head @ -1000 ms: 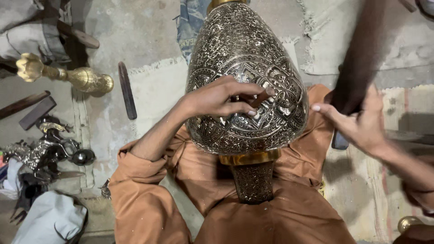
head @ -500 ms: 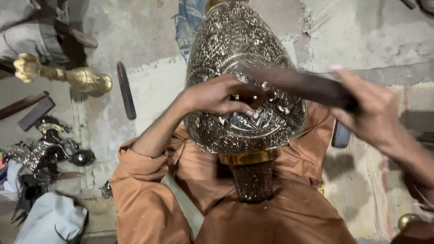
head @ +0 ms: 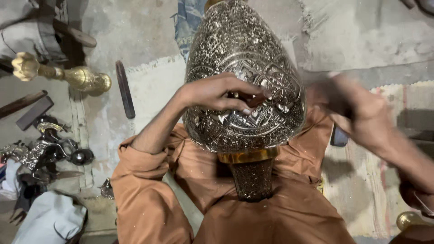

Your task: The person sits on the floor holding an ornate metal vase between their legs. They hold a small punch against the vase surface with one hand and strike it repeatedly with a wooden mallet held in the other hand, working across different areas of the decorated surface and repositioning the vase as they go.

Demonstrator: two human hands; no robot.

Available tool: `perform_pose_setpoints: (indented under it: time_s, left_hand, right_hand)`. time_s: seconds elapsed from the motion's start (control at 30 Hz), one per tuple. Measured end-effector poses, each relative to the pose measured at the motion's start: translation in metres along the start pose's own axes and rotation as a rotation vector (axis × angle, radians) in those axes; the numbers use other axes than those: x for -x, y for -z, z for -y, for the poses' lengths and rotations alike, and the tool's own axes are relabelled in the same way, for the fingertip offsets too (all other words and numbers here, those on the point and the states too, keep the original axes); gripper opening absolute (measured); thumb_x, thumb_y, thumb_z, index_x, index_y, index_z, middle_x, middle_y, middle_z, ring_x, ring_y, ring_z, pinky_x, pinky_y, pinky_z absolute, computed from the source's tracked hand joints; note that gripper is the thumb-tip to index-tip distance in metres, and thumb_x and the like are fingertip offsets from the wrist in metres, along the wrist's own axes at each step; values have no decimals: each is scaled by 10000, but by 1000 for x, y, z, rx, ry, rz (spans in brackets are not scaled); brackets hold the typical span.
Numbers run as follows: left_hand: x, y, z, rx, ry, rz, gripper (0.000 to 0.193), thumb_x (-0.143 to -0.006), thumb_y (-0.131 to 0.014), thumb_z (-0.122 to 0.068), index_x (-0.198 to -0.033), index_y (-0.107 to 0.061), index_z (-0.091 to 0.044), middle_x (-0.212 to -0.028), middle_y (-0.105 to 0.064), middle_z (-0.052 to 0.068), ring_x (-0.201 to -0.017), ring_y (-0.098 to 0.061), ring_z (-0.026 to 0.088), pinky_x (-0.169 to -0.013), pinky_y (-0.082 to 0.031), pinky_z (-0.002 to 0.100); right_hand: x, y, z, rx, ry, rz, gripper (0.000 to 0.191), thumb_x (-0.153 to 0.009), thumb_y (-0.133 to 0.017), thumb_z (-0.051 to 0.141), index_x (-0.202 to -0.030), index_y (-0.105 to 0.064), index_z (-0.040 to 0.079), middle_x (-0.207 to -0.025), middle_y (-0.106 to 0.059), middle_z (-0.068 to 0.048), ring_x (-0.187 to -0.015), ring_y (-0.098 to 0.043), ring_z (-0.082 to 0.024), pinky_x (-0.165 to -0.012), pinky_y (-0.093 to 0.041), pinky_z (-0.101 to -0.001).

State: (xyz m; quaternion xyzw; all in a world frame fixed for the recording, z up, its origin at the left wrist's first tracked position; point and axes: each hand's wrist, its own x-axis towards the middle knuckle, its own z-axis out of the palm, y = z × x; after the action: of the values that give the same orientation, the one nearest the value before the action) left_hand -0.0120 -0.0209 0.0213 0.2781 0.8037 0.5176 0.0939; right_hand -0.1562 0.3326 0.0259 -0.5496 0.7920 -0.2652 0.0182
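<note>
Two hands apart: your left hand (head: pixel 221 92) pinches a chisel (head: pixel 248 98) against the vase (head: pixel 244 58); your blurred right hand's (head: pixel 361 113) grip is unclear.

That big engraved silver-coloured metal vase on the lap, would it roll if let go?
Probably: the engraved silver-coloured metal vase lies on its rounded belly across the lap, steadied by the left hand. It looks stiff and fairly heavy, and its narrow foot suggests it may tip easily.
</note>
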Motion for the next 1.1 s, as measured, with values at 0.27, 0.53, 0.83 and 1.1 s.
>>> perform_pose_setpoints:
  time_s: [0.27,0.53,0.83,1.1]
  left_hand:
    - [95,1,-13,211,104,-781,189,-1014,-708,-8,-1179,-618,-13,-1127,-702,140,-1008,-735,230,-857,-676,350]
    - [211,-101,38,69,658,-1376,249,-975,-725,-66,-1186,-618,12,-979,-726,27,-893,-718,134,-781,-597,268]
    - [228,-128,3,-857,1106,-1273,206,-966,-778,-85,-1155,-711,-35,-934,-769,104,-843,-725,221,-734,-526,333]
    - [94,-88,-74,121,436,-1007,143,-984,-721,-77,-1109,-667,-32,-1044,-780,79,-950,-749,140,-805,-633,263]
  right_hand:
    - [33,0,5,-103,-245,-147,555,-914,-848,126,-1372,-574,-28,-1016,-719,-129,-904,-729,-200,-783,-602,-318]
    - [46,-20,-8,-492,-606,-92,406,-876,-859,124,-1150,-584,5,-793,-602,-8,-605,-522,-55,-530,-429,-249]
    - [29,-10,-6,-621,-594,-65,427,-879,-847,84,-1161,-533,20,-853,-606,1,-683,-562,-54,-585,-459,-252]
    - [33,10,3,-595,-531,-107,510,-907,-846,115,-1253,-489,1,-963,-673,-50,-847,-667,-104,-757,-563,-260]
